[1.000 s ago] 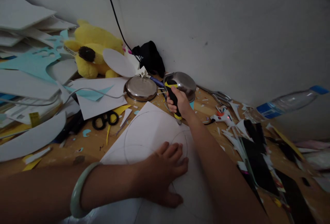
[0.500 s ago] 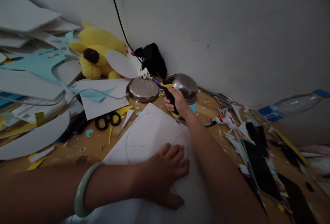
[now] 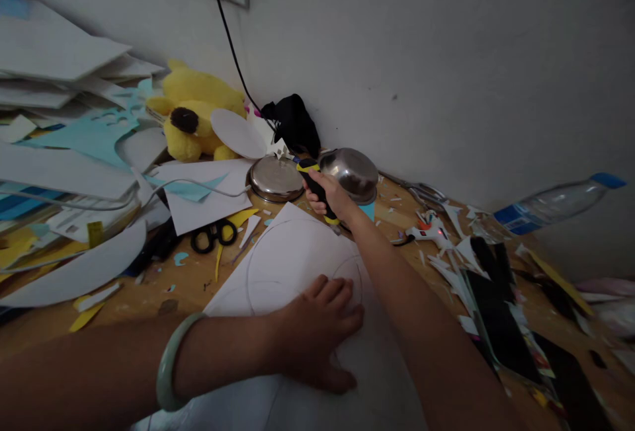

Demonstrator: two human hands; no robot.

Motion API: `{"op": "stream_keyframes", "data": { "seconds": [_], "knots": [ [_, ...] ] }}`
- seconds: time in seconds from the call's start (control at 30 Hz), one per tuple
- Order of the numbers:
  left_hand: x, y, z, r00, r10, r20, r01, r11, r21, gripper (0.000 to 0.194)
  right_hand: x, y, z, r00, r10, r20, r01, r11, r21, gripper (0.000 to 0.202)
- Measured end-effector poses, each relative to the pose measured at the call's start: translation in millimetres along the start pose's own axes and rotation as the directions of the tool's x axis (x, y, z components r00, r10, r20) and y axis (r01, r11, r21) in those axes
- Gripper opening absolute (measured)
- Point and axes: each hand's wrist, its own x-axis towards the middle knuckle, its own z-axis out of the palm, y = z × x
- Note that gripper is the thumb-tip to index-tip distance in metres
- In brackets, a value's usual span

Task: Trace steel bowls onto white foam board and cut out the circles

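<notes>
Here, in the head view, the left hand (image 3: 310, 338) lies flat and unclenched on the white sheet (image 3: 297, 256), palm down, gripping nothing; a pale green bangle (image 3: 171, 371) circles its wrist. The sheet rests on the wooden table (image 3: 193, 282) and carries drawn circle lines, one large and one smaller, with the fingertips at the smaller arc. The right hand (image 3: 330, 199) is clenched around the black-and-yellow handle of a cutting tool (image 3: 313, 186), held at the far corner of the sheet; its tip is probably touching the paper, but the dim light hides the contact. Just behind that hand sit a steel bowl (image 3: 351, 172) and a steel lid (image 3: 275, 178). Black scissors (image 3: 214, 235) lie left of the sheet, a yellow plush toy (image 3: 198, 114) stands by the wall, and a glue gun (image 3: 430, 227) and a plastic bottle (image 3: 555, 203) lie to the right.
</notes>
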Motion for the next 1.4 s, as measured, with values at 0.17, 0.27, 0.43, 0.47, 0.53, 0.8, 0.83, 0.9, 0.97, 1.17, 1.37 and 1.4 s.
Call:
{"op": "stream_keyframes", "data": {
  "seconds": [0.17,0.27,0.43,0.47,0.53,0.8,0.83,0.9,0.97,1.17,1.37,1.4],
  "knots": [
    [4.9,-4.7,-36.2,0.998,-0.046,-0.052,0.052,0.991,0.123,0.05,-13.2,-33.9,14.5,0.994,-0.108,0.028,0.11,0.991,-0.074,0.041],
    [3.4,-23.4,-74.7,0.95,-0.204,-0.236,0.254,0.945,0.205,0.047,-29.7,-68.1,21.2,0.972,-0.231,0.044,0.235,0.966,-0.113,0.04],
    [-0.9,-66.2,-127.9,0.74,-0.449,-0.501,0.475,0.876,-0.084,0.061,-63.5,-119.5,28.8,0.92,-0.385,0.073,0.392,0.9,-0.193,0.039],
    [-0.8,-71.4,-133.4,0.702,-0.538,-0.468,0.467,0.843,-0.269,0.064,-69.4,-126.9,30.6,0.911,-0.406,0.074,0.413,0.888,-0.204,0.039],
    [0.3,-75.8,-138.6,0.663,-0.676,-0.322,0.391,0.679,-0.621,0.06,-79.0,-138.7,34.2,0.897,-0.436,0.074,0.441,0.868,-0.228,0.039],
    [5.3,-58.6,-128.4,0.74,-0.662,-0.12,0.022,0.202,-0.979,0.038,-88.4,-163.1,38.6,0.848,-0.521,0.098,0.527,0.806,-0.27,0.034],
    [5.3,-58.0,-128.2,0.733,-0.668,-0.128,-0.007,0.181,-0.983,0.036,-89.1,-165.8,37.9,0.829,-0.557,0.055,0.552,0.797,-0.244,0.033],
    [4.6,-59.0,-129.3,0.707,-0.69,-0.158,-0.067,0.156,-0.985,0.032,-93.3,-173.5,36.6,0.749,-0.656,-0.097,0.635,0.751,-0.181,0.034],
    [4.1,-61.7,-130.9,0.675,-0.712,-0.193,-0.131,0.142,-0.981,0.03,-102.6,-185.2,35.4,0.576,-0.756,-0.312,0.759,0.636,-0.139,0.04],
    [9.0,-56.6,-126.0,0.413,-0.861,-0.296,-0.369,0.139,-0.919,0.027,-139.5,-223.3,28.0,0.27,-0.698,-0.663,0.902,0.424,-0.079,0.058],
    [-3.5,-6.9,-79.6,0.517,-0.797,-0.312,-0.357,0.131,-0.925,0.043,-145.0,-181.6,30.8,0.631,-0.401,-0.665,0.623,0.772,0.126,0.042],
    [-8.6,1.0,-66.5,0.534,-0.788,-0.304,-0.324,0.141,-0.935,0.048,-145.0,-165.7,32.9,0.704,-0.35,-0.618,0.539,0.83,0.144,0.039]
  ]
}}
